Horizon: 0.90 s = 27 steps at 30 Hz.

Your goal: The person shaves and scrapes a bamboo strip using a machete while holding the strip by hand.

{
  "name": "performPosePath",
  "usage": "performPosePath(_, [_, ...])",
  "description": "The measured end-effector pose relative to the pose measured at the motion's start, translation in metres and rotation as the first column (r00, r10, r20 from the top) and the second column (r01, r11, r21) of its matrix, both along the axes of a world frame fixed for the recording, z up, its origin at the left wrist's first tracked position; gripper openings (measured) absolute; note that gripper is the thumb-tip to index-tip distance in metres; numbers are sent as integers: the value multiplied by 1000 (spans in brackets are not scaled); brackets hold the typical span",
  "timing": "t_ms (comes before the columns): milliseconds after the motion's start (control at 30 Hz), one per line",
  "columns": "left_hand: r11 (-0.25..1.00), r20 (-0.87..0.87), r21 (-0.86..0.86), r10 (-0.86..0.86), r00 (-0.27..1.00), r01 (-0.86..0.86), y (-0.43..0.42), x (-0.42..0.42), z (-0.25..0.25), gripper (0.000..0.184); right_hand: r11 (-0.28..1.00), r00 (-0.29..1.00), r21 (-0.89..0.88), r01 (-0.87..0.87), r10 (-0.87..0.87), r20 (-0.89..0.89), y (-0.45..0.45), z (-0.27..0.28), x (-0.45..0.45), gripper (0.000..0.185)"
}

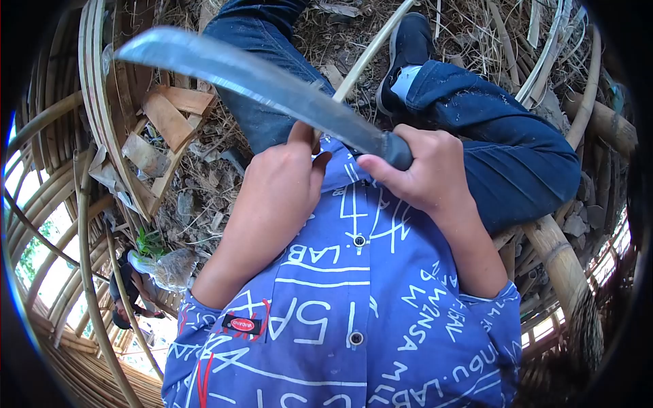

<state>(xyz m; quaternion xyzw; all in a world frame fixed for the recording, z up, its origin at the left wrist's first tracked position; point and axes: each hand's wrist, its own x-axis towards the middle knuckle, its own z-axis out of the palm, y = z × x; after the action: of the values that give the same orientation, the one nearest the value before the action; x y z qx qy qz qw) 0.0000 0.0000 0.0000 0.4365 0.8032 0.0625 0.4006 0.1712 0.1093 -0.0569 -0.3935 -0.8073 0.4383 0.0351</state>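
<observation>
My right hand (425, 166) is closed around the dark handle of a machete (252, 78). Its long, broad blade runs up and to the left across my lap, with the tip at the upper left. Beneath the blade, my left hand (289, 170) pinches the near end of a thin, pale bamboo strip (371, 51). The strip passes behind the blade and stretches away toward the top of the view. Part of the left fingers is hidden by the blade.
My legs in dark jeans (503, 129) are bent around the work. Wood pieces (166, 119) and dry shavings lie on the ground. Curved bamboo strips (88, 88) line the left, and a thick bamboo pole (561, 258) lies at right. Another person (129, 292) is at lower left.
</observation>
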Motion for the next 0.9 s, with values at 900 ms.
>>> performPosePath(900, [980, 615, -51, 184, 767, -195, 2, -14, -10, 31, 997, 1000, -81, -2, 0, -23, 21, -20, 11, 61])
